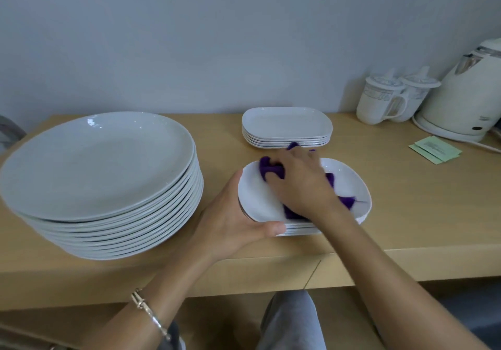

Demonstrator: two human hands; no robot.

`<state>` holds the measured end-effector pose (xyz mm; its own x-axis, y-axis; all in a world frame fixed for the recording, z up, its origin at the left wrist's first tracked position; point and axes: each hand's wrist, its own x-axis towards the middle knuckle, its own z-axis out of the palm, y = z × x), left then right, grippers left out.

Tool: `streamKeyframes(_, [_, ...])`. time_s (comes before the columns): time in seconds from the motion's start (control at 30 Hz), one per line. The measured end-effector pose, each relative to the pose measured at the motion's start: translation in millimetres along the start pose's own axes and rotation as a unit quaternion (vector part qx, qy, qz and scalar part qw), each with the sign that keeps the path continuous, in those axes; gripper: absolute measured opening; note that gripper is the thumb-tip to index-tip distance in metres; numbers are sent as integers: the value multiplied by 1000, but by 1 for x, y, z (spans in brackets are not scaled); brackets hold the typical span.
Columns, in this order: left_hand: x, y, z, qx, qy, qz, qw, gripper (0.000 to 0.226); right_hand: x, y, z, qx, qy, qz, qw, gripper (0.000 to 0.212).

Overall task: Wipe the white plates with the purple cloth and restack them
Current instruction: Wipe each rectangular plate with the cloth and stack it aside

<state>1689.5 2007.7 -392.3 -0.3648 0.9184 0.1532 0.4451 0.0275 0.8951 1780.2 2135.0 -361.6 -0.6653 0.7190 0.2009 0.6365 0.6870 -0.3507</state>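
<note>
My right hand grips the bunched purple cloth and presses it onto a white rounded-rectangle plate. My left hand holds that plate by its near left rim, tilted a little above a short stack of like plates. Part of the cloth is hidden under my right hand. Behind them, near the wall, a second stack of several rectangular white plates stands. A tall stack of several large round white plates stands at the left.
Two white lidded mugs and a white electric kettle stand at the back right, with green paper sachets in front of them. The wooden table has its front edge close to my knees.
</note>
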Motion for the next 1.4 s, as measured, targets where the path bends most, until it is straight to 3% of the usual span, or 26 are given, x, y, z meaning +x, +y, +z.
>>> streamKeyframes(0.13, [2, 4, 1, -22, 3, 24, 999, 82, -14, -15, -1, 65, -39, -115, 990, 23])
streamKeyframes(0.2, [2, 4, -1, -16, -1, 32, 999, 81, -26, -7, -20, 126, -98, -156, 975, 15])
streamKeyframes(0.3, [0, 2, -2, -13, 8, 14, 1000, 81, -36, 18, -49, 119, -205, -133, 962, 7])
streamKeyframes(0.37, [0, 1, -1, -3, 21, -9, 1000, 84, -34, 39, -63, 81, -199, -84, 973, 16])
streamKeyframes(0.5, [-1, 0, -1, 21, 27, -32, 999, 79, -14, 60, -52, 24, -43, 19, 999, 19])
streamKeyframes(0.6, [-3, 2, -1, 18, 18, -30, 999, 81, 0, 32, -15, -18, 5, 35, 999, 33])
streamKeyframes(0.73, [1, 3, -1, -7, 12, 8, 1000, 76, -5, -14, 9, 45, -23, -85, 995, 21])
streamKeyframes(0.83, [5, 5, -2, 3, -13, 48, 999, 76, -20, -9, -11, 129, -80, -128, 980, 12])
streamKeyframes(0.93, [3, 2, -4, 12, -10, 34, 999, 82, -35, 13, -43, 139, -192, -126, 963, 11])
streamKeyframes(1.0, [1, 2, -5, 60, 2, 8, 998, 89, -39, 30, -60, 93, -209, -95, 969, 9])
streamKeyframes(1.13, [-3, 20, -9, 197, -1, 5, 980, 80, -37, 61, -76, 29, -130, -24, 991, 13])
streamKeyframes(1.4, [-2, 23, -13, 169, -46, 17, 984, 73, -6, 11, -12, -21, 11, 17, 1000, 35])
